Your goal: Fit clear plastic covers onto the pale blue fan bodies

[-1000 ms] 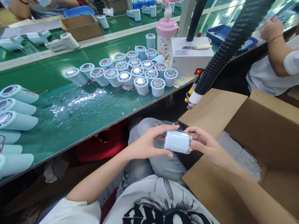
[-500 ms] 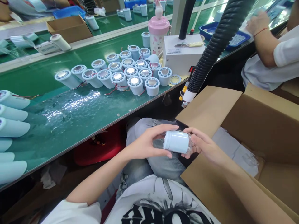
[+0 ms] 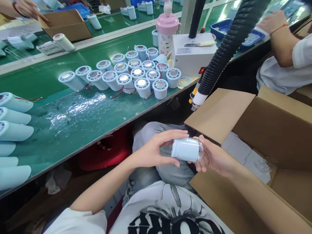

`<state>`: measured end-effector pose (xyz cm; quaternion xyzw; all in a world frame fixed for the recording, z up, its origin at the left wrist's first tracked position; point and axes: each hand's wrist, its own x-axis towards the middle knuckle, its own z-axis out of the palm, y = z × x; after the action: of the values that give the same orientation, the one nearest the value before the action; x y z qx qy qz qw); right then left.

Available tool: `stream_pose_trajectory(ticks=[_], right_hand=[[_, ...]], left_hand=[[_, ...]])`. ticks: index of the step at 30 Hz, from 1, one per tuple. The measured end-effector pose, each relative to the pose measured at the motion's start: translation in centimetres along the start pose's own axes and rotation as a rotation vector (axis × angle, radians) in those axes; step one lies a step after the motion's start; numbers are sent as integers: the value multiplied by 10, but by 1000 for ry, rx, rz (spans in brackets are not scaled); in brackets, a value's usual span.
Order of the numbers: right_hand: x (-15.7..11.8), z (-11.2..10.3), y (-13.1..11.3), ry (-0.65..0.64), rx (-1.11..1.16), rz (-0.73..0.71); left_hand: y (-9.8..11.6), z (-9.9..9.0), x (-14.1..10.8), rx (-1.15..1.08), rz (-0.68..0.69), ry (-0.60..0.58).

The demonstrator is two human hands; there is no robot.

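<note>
Above my lap I hold a light blue cylinder with a clear plastic cup (image 3: pixel 186 149) around it, lying on its side. My left hand (image 3: pixel 158 149) grips its left end, thumb below and fingers above. At the other end, my right hand (image 3: pixel 212 154) supports the clear end, its fingers partly hidden behind the cup. On the green bench, several light blue cylindrical housings (image 3: pixel 113 80) stand in a cluster with round metal discs on top and red and black wires. More pale blue housings (image 3: pixel 16 132) lie along the left edge.
An open cardboard box (image 3: pixel 278 130) with clear plastic inside stands at my right. A black ribbed hose (image 3: pixel 226 48) hangs beside a white machine (image 3: pixel 192 55) and a pink-lidded bottle (image 3: pixel 167 29). A co-worker's arm (image 3: pixel 282 35) is at the upper right, another person's hand (image 3: pixel 29 9) upper left.
My right hand has shifted on the cup's right end, its fingers sliding lower and showing more of the clear rim. A co-worker's hand has appeared at the small box upper left.
</note>
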<state>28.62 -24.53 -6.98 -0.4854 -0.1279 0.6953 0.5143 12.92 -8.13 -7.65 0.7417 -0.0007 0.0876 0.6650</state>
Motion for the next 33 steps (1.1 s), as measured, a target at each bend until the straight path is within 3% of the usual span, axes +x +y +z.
stream_pose_trajectory(ticks=[6,9,11,15,17,19,22,24,29,33], right_hand=[[1,-3,1,-58,-11,148],[3,-7,8,-83,-86,100],[2,-12,15,-20,-205,-107],[-1,-19,25,150,-729,-837],[-5,-20,26,137,-938,-993],[-8,-18,25,120,-876,-881],[-11,-15,24,48,-458,-548],[-12,-14,24,-3,-281,-438],[-14,-13,25,120,-316,-317],[-12,-8,27,155,-337,-317]], left_hand=[[4,6,-2,31,-61,41],[10,9,-3,34,-143,67],[14,10,-3,4,-199,96],[18,12,-4,-110,-284,123],[19,11,-4,-126,-316,117],[19,10,-5,-117,-324,108],[20,7,-5,-134,-261,55],[18,7,-6,-186,-231,19],[9,9,-11,-316,-264,-20],[5,9,-14,-185,-226,-14]])
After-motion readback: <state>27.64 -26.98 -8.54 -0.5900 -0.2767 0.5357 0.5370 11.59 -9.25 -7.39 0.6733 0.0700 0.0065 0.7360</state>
